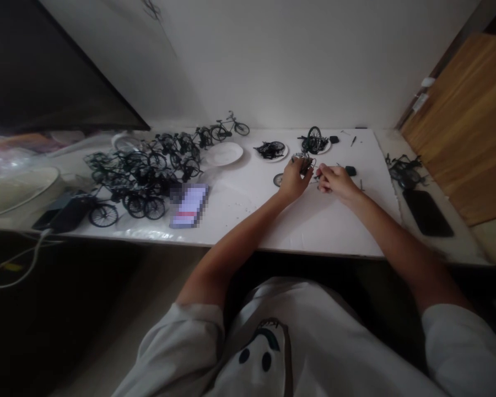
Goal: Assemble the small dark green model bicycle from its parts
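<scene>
My left hand (295, 177) is closed around a dark miniature bicycle (278, 180); one small wheel sticks out to the left of the hand, and thin frame parts show above the fingers. Just to the right, my right hand (335, 181) has its fingers pinched together close to the bicycle. Whatever sits in that pinch is too small and dim to name. Behind the hands, one white plate (329, 146) carries dark bicycle parts with a wheel (314, 139) standing up. Another plate (276, 160) bears a pile of dark parts (269, 149).
Many finished-looking miniature bicycles (149, 171) crowd the table's left side, with a white plate (225, 154) beside them. A lit phone (190, 205) lies near the front edge. To the right are a dark phone-like slab (428, 213), more dark parts (407, 170) and a wooden panel (463, 127).
</scene>
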A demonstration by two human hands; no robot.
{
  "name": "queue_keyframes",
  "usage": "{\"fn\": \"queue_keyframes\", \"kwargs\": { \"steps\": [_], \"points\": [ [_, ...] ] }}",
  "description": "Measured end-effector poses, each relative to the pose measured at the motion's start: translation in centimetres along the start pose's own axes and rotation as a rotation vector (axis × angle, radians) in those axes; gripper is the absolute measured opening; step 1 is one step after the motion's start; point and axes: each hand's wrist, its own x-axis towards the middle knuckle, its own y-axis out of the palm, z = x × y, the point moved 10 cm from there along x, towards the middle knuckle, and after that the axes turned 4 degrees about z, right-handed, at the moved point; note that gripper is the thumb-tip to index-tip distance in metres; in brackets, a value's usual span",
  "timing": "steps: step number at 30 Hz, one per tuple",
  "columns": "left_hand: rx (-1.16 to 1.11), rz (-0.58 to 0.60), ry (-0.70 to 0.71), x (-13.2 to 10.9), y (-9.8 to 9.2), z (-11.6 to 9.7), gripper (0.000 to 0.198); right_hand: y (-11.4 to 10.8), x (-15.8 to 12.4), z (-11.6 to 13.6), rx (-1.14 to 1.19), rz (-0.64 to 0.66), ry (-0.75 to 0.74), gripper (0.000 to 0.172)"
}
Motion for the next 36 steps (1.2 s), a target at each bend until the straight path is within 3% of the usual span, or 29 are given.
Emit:
{"fn": "queue_keyframes", "kwargs": {
  "steps": [5,8,10,12,14,16,22,25,29,36],
  "points": [
    [0.117,-0.007,0.026,-0.1,0.1,-0.5,0.011,-0.2,0.0,-0.9,0.138,0.019,0.124,0.057],
    [0.125,-0.012,0.031,0.0,-0.1,-0.7,0.012,-0.1,0.3,-1.1,0.087,0.018,0.125,0.056],
    [0.129,0.002,0.033,0.1,-0.2,-0.9,0.008,-0.5,0.4,-0.8,-0.072,-0.036,0.060,0.061],
    [0.119,0.017,0.033,0.2,-0.3,-0.9,0.005,-1.3,0.3,0.7,-0.361,-0.163,-0.101,0.064],
    [0.101,0.013,0.036,0.4,-0.6,-0.8,0.009,-1.0,-0.3,2.6,-0.677,-0.235,-0.272,0.056],
    [0.095,0.000,0.045,0.5,-0.9,-0.7,0.013,-0.2,-0.6,3.4,-0.916,-0.220,-0.361,0.046],
    [0.093,0.001,0.087,0.5,-0.8,-0.2,0.015,0.0,-0.6,3.5,-1.201,-0.209,-0.294,0.045],
    [0.098,0.007,0.100,0.4,-0.8,-0.4,0.017,0.0,-0.5,3.3,-1.188,-0.207,-0.275,0.045],
    [0.098,0.016,0.083,0.2,-0.8,-0.7,0.021,0.1,-0.6,3.2,-0.982,-0.170,-0.315,0.046],
    [0.195,0.045,0.113,-0.1,-0.1,-0.9,0.008,0.0,-0.6,1.9,-0.460,-0.110,-0.269,0.079]
  ]
}}
